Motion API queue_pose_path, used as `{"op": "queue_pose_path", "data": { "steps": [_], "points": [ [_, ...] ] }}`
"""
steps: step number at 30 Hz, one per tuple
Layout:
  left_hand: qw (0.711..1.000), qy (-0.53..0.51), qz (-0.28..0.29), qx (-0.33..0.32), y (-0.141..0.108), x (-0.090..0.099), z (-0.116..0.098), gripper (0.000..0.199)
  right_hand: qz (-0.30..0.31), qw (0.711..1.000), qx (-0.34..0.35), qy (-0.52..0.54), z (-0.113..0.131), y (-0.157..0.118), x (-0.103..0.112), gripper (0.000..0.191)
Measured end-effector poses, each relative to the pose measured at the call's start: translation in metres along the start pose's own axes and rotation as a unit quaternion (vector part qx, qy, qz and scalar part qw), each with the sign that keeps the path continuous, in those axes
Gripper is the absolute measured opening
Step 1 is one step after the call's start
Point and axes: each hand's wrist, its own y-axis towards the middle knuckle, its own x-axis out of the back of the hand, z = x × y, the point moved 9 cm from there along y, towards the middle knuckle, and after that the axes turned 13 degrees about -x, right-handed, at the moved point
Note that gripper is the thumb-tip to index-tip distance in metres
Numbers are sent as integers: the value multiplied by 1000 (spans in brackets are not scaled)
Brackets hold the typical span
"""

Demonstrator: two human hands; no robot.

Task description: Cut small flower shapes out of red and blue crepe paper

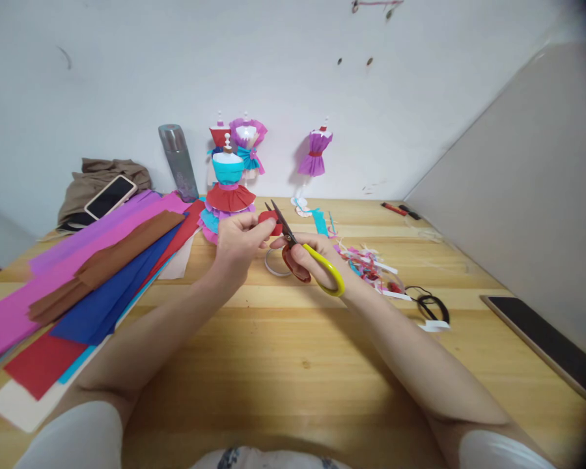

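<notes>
Between the fingers of my left hand (241,238) is a small piece of red crepe paper (269,223). My right hand (317,247) holds scissors (328,270) with yellow and orange handles, their dark blades parted beside the red piece. Whether the blades touch the paper I cannot tell. Just behind my left hand stands a small dress form (228,170) in a turquoise top and a red, pink and blue tiered skirt; my hand hides part of its skirt. A roll of white tape (277,262) lies on the table below the scissors.
Coloured crepe paper strips (112,280) spread over the left side. More dressed forms (315,153) and a grey bottle (178,163) stand by the wall. Paper scraps (371,268), a black cord (433,309) and a dark tablet-like slab (542,342) lie to the right. A phone (111,197) rests on brown cloth.
</notes>
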Motion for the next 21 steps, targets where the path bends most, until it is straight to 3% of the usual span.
{"op": "queue_pose_path", "data": {
  "steps": [21],
  "points": [
    [1000,-10,1,5,1,-1,-1,22,-15,999,-44,13,-5,0,4,63]
  ]
}}
